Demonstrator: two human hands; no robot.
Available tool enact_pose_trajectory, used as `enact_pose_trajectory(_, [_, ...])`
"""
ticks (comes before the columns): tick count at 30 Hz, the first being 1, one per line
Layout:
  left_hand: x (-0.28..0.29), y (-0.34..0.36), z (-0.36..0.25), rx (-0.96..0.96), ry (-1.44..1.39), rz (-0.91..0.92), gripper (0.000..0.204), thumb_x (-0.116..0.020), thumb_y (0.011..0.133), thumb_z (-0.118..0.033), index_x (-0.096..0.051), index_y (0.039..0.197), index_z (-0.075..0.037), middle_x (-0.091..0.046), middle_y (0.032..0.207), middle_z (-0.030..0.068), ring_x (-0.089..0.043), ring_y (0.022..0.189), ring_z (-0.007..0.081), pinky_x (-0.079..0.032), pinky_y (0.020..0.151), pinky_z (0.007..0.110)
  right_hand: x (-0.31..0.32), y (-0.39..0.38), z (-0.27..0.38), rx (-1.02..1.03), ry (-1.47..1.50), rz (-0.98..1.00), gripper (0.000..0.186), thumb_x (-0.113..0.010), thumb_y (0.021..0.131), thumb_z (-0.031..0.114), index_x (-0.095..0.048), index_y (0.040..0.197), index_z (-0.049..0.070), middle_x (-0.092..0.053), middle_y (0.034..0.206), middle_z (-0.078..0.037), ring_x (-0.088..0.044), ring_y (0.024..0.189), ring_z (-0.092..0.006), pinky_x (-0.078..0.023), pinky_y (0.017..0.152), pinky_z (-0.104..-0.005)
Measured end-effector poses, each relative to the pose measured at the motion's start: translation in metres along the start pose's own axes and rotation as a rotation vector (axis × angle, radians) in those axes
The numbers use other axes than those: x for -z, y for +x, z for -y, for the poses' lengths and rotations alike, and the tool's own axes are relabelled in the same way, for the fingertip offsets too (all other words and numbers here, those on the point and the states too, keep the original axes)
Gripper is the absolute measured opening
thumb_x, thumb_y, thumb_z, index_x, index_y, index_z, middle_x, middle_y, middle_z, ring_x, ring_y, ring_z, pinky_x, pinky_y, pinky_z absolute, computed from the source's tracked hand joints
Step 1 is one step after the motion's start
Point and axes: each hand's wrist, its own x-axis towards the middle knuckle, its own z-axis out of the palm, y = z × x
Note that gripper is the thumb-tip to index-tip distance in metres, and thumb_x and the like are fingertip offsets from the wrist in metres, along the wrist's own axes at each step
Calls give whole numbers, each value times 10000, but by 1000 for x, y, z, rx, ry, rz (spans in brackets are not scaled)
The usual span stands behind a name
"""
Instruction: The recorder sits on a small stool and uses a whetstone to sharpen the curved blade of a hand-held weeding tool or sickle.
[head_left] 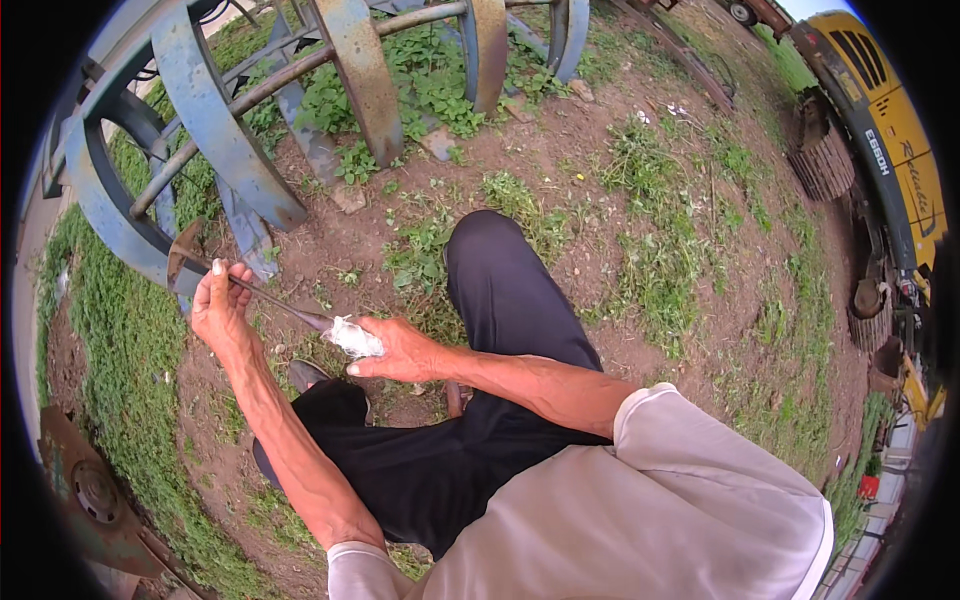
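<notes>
My left hand [222, 305] grips a long thin metal rod [268, 298] with fingers and thumb, just below the rusty, flat head [186, 252] at its upper left end. My right hand [400, 350] is closed around a crumpled white wrapping [352, 337], cloth or plastic, by the darker tapered lower end of the rod; what is inside the wrapping is hidden. The tool lies diagonally over my dark-trousered legs [510, 290], and its head is in front of the curved blue steel bars, whether touching them I cannot tell.
A weathered blue steel frame [355, 70] of curved bars and a crossbar stands ahead and left over weeds and dirt [640, 290]. A yellow tracked machine [905, 130] stands at the right. Rusty metal parts [80, 470] lie at the lower left, and a trailer [750, 20] is far back.
</notes>
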Motion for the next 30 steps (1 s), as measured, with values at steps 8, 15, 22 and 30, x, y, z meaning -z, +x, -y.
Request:
enact_pose_trajectory(8, [-8, -9, -1, -30, 8, 146, 380, -619, 952, -264, -603, 1177, 42, -700, 1000, 142, -683, 847, 165, -544, 779, 271, 9, -13, 25, 4, 39, -20, 408, -696, 873, 272, -555, 1116, -24, -625, 801, -143, -596, 732, -181, -480, 673, -360])
enact_pose_trajectory(15, [-16, -13, -8, 17, 32, 180, 382, -596, 967, -249, -586, 1187, 63, -700, 991, 149, -685, 828, 165, -555, 746, 264, 101, -18, 80, 95, 585, -357, 417, -612, 943, 417, -553, 1094, 33, -546, 703, -19, -496, 498, -64, -398, 440, -224])
enact_pose_trajectory(22, [1, -11, 1, 17, 211, 182, 314, -647, 936, -248, -661, 1115, 9, -711, 942, 113, -680, 789, 142, -539, 726, 249, 230, -1, -27, -104, 360, -833, 367, -571, 955, 415, -529, 937, 51, -543, 622, -55, -473, 423, -115, -361, 377, -246])
enact_pose_trajectory(30, [-14, -14, 19, 45, 294, 186, 253, -648, 935, -209, -681, 1066, 5, -711, 893, 115, -682, 747, 149, -549, 697, 252, 292, -116, -275, -798, -483, -717, 525, -585, 901, 445, -603, 679, -30, -585, 585, -172, -546, 472, -272, -438, 520, -448])
